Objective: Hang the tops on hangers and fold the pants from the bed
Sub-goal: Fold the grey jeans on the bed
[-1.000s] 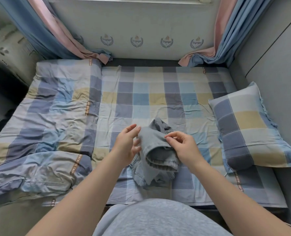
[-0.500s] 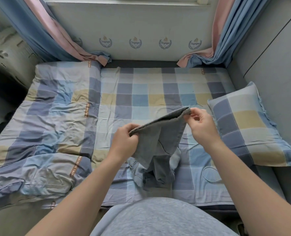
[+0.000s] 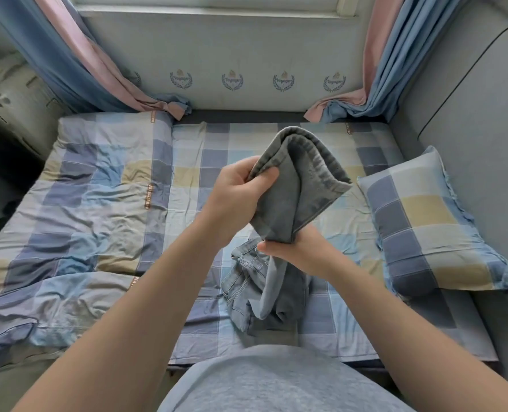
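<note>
Both hands hold the pants point(image 3: 303, 185). The right hand point(image 3: 303, 254) is closed round a bunched trouser leg low down, and the left hand point(image 3: 237, 188) pinches what looks like that leg's stitched hem higher up, thumb on top of the doubled cloth. The pants are grey denim. The rest of them lies in a crumpled heap on the sheet point(image 3: 246, 144) at the near edge of the bed, just in front of the person's body, and the gripped leg rises from the heap into the air. The step in hand appears to be untangling the legs before any fold is made. To do it well, the right hand should probably slide down the leg to draw it straight while the left keeps the hem. Then the second hem needs finding and matching to the first, and the waistband wants a shake so the seams line up. After that, the open stretch of sheet just beyond the heap looks the best place to lay them flat and smooth them. A rumpled checked duvet point(image 3: 83, 203) lies to the left and a matching pillow point(image 3: 431, 227) to the right, both well apart from the heap. Beyond them, curtains point(image 3: 395, 55) pool at the far corners. No hanger, basket or drawer shows, and I can make out no tops on the bed.
</note>
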